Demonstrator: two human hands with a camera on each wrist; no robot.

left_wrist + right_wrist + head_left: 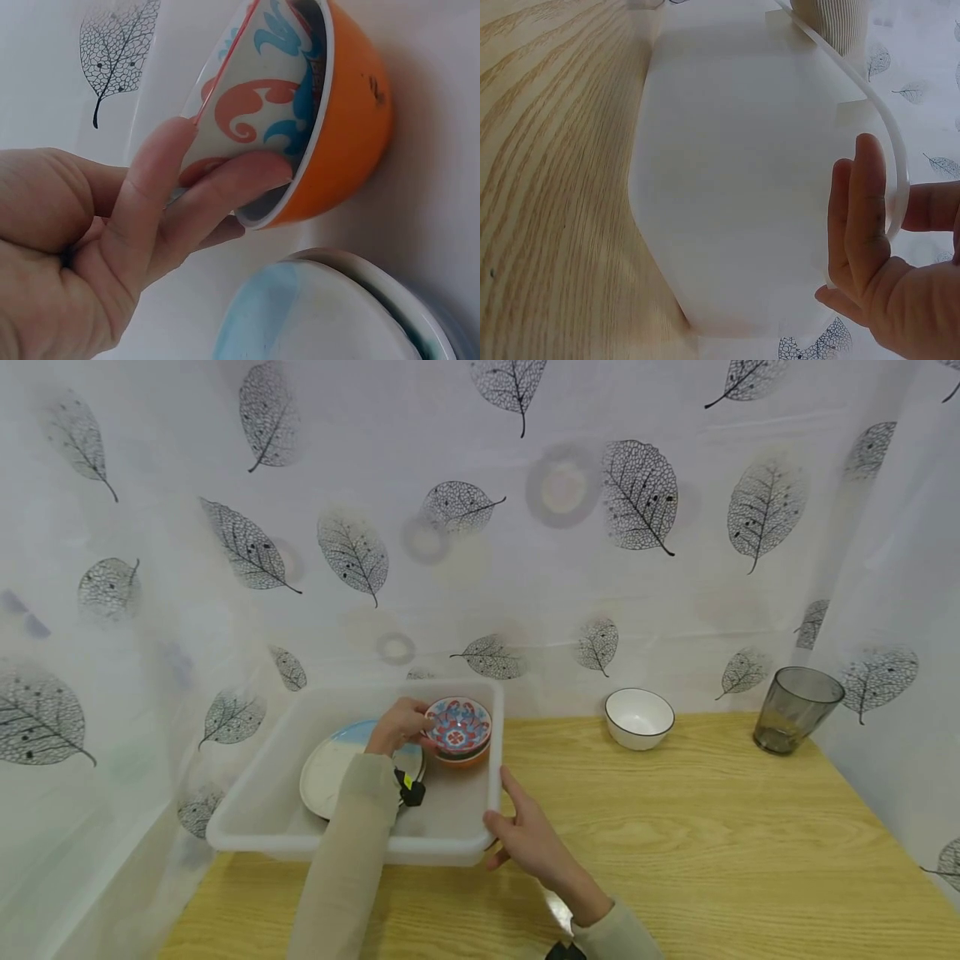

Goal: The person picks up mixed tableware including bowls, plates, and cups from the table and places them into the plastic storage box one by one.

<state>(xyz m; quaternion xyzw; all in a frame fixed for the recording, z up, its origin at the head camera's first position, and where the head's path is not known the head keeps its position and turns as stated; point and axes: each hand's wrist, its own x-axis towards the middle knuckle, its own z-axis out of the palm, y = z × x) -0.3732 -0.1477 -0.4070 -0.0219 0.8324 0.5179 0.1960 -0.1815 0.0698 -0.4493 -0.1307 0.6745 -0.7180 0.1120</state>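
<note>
Inside the white plastic tub (442,847), a small bowl with a red and blue pattern (457,725) sits tilted in an orange bowl (360,112). My left hand (401,724) pinches the patterned bowl at its left side. One fingertip lies at its red rim and another on its outer wall, inside the orange bowl's opening. My right hand (531,835) grips the tub at its near right corner. In the right wrist view, its fingers (866,202) lie along the outer wall, with the thumb over the rim.
Plates (322,774), the top one cream and light blue, lie stacked in the tub's left part. On the wooden table (675,843), a white bowl with a dark rim (639,720) and a grey glass (798,710) stand at the back right. A leaf-print curtain (555,585) hangs behind.
</note>
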